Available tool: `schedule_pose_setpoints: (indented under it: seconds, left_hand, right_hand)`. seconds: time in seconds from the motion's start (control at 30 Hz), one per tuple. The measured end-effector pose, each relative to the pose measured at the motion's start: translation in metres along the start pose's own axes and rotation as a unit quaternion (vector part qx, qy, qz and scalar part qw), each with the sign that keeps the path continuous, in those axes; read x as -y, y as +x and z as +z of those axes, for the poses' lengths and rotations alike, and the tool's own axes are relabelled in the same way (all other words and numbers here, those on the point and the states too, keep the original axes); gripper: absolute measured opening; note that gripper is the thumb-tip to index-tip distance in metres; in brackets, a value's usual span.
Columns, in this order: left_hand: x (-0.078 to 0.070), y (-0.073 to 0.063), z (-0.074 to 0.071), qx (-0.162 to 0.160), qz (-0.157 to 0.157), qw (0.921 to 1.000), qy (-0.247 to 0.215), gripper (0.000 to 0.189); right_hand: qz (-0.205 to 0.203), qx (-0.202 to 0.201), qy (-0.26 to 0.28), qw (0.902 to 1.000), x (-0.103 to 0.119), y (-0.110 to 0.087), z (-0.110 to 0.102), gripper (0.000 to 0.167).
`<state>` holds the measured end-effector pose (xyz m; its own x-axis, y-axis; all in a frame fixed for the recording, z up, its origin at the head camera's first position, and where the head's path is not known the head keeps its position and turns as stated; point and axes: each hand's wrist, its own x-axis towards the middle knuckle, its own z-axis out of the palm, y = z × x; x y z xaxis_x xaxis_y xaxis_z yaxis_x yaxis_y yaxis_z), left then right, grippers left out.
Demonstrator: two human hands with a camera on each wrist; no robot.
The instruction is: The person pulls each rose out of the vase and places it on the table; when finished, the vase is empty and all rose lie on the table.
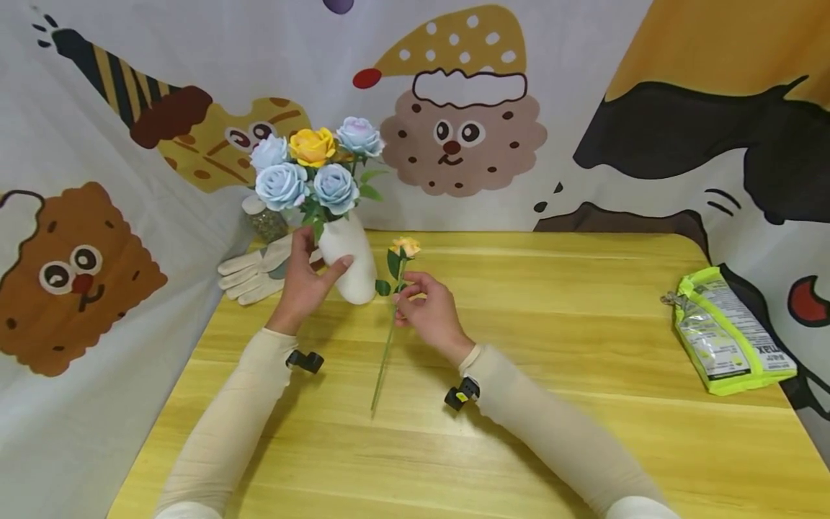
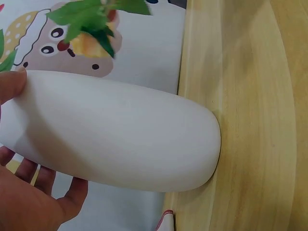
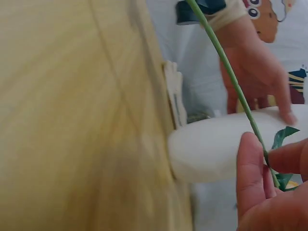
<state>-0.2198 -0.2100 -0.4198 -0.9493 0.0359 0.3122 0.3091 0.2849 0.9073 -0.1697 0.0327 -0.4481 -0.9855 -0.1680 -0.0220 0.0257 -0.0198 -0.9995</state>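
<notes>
A white vase point(image 1: 350, 259) stands on the table, filled with several pale blue artificial roses point(image 1: 282, 186) and a yellow rose point(image 1: 313, 147). My left hand point(image 1: 308, 282) grips the vase's upper part; in the left wrist view its thumb lies on one side and the fingers point(image 2: 45, 178) on the other. Just right of the vase, my right hand point(image 1: 429, 310) pinches a single artificial rose with a small yellow bloom point(image 1: 406, 247) between thumb and fingertips. Its long green stem point(image 3: 226, 62) slants down toward the table's front, its lower end free.
Behind the left hand lie light work gloves point(image 1: 256, 274) and a lidded jar point(image 1: 266, 220) of greenish bits. A neon-yellow and silver pouch point(image 1: 733, 331) rests at the table's right. A cartoon-printed cloth point(image 1: 467, 209) hangs along the back and left edges of the wooden table point(image 1: 551, 310).
</notes>
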Motion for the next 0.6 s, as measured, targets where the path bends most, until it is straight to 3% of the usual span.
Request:
schedule_pose_setpoints:
  seconds: [0.37,0.6]
  left_hand:
    - [0.001,-0.001,0.0,-0.002,0.006,1.0,0.0,0.072]
    - [0.002,0.0,0.0,-0.005,0.005,1.0,0.0,0.072]
  right_hand:
    - [0.079,0.072,-0.062,0.9924,-0.029,-0.005,0.013,0.053]
    - [0.124,0.087,-0.079,0.9852,-0.037,-0.006,0.015,0.06]
